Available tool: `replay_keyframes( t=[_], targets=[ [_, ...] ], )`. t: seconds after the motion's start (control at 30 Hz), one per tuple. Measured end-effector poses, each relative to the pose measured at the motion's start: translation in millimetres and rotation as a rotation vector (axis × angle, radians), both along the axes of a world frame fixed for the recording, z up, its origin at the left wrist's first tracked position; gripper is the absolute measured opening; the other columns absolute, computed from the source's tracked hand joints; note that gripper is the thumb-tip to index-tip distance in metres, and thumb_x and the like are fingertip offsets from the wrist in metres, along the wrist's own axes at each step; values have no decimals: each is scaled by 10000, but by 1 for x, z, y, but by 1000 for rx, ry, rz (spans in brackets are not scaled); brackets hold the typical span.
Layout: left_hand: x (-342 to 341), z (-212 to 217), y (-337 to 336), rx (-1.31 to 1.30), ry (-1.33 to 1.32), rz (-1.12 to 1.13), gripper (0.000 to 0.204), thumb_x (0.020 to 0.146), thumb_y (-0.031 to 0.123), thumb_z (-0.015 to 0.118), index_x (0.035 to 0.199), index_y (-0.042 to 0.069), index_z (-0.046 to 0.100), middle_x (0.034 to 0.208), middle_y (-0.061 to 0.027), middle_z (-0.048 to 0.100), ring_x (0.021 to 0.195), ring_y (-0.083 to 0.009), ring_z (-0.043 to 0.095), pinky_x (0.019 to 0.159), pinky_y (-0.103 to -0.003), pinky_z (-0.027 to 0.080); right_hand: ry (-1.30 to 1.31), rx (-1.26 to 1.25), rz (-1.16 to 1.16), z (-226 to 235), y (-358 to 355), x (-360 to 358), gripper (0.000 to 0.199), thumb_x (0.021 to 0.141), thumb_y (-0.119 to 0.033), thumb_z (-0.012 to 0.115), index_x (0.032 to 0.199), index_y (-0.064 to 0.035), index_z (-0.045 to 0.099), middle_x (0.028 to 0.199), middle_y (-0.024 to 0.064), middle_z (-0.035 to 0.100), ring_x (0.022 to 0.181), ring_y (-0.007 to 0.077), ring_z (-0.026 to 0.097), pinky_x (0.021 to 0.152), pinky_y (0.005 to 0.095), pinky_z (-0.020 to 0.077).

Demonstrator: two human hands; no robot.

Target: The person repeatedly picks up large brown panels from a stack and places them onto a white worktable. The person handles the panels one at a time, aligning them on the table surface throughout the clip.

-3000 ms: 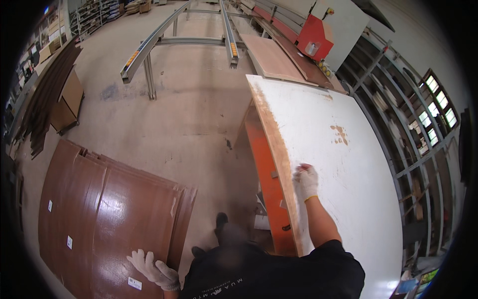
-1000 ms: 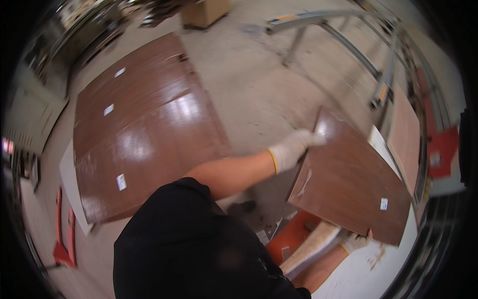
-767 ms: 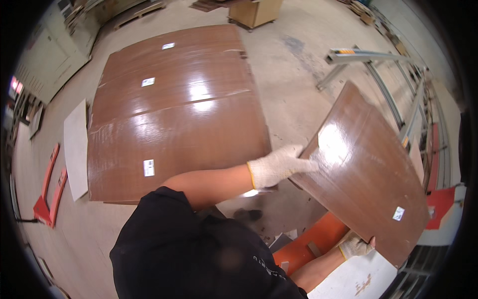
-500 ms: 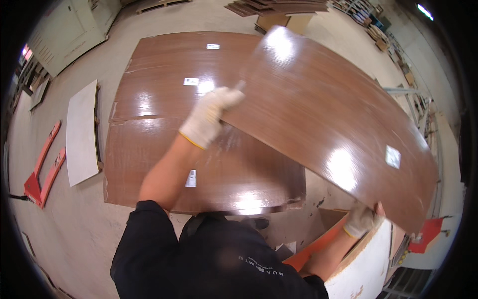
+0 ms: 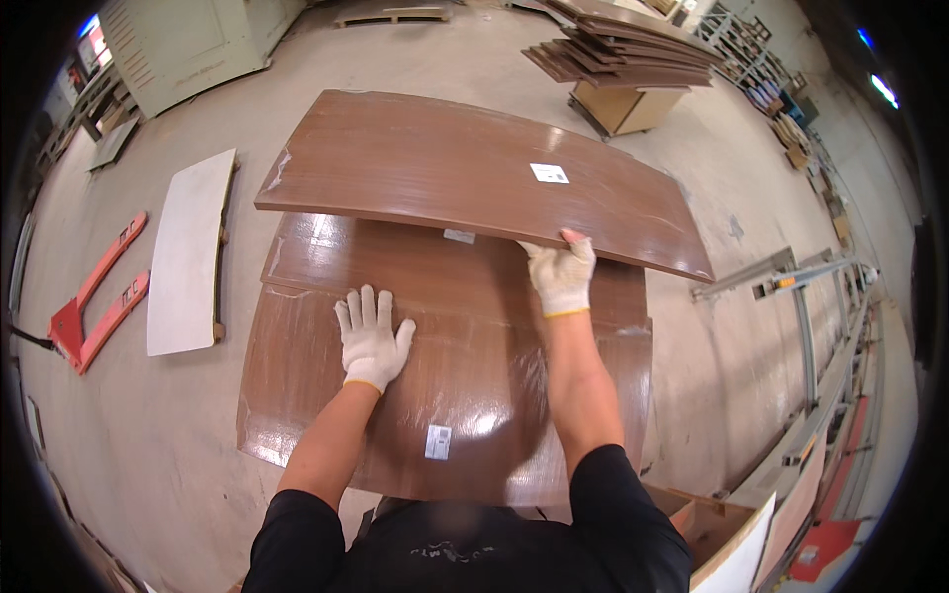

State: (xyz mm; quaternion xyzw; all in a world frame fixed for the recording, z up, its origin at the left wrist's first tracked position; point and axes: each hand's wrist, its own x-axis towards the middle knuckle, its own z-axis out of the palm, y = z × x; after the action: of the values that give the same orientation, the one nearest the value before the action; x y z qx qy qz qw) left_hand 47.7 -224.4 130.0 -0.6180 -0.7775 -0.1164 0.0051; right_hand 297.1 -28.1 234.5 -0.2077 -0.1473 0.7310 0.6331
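Observation:
A long brown wood-grain panel (image 5: pixel 435 158) wrapped in clear film, with a white label, lies slightly askew at the far side of the stack. My right hand (image 5: pixel 561 275), in a white knit glove, grips its near edge right of the middle, thumb on top and the other fingers hidden beneath. Under that edge is a shadowed gap. My left hand (image 5: pixel 372 338), gloved too, has its fingers spread over the nearer brown panel (image 5: pixel 494 385); whether the palm presses on it I cannot tell. Another labelled panel (image 5: pixel 346 252) shows between these two.
A red pallet jack (image 5: pixel 84 321) and a white board (image 5: pixel 188 257) on a pallet stand to the left. Far right, more brown panels (image 5: pixel 633 54) sit on a wooden box (image 5: pixel 628 107). Metal rails (image 5: pixel 806 336) run along the right side, with an open box (image 5: pixel 707 519) near my right elbow.
The raised, tilted panel has swung left and come down over the far side of the stack. My left hand has let go of it; my right hand has moved forward and left, still gripping its edge.

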Motion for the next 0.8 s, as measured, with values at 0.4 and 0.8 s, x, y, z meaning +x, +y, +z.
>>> replay_keyframes(
  t=[0.4, 0.8],
  targets=[
    [-2, 24, 3, -46, -42, -22, 725, 929, 443, 650, 1475, 5, 460, 1554, -289, 396, 1465, -508, 290, 1236, -649, 153, 94, -108, 92, -75, 138, -95, 563, 823, -24, 580, 1371, -3, 451, 1438, 221, 516, 1355, 491, 500, 1098, 752, 440],
    [-3, 30, 4, -38, -52, -21, 725, 911, 461, 669, 1457, 13, 504, 1536, -289, 428, 1443, -513, 329, 1216, -669, 177, 130, -140, 113, -98, 157, -102, 523, 863, 26, 519, 1369, 8, 389, 1459, 237, 455, 1375, 488, 458, 1124, 764, 395]
  ],
)
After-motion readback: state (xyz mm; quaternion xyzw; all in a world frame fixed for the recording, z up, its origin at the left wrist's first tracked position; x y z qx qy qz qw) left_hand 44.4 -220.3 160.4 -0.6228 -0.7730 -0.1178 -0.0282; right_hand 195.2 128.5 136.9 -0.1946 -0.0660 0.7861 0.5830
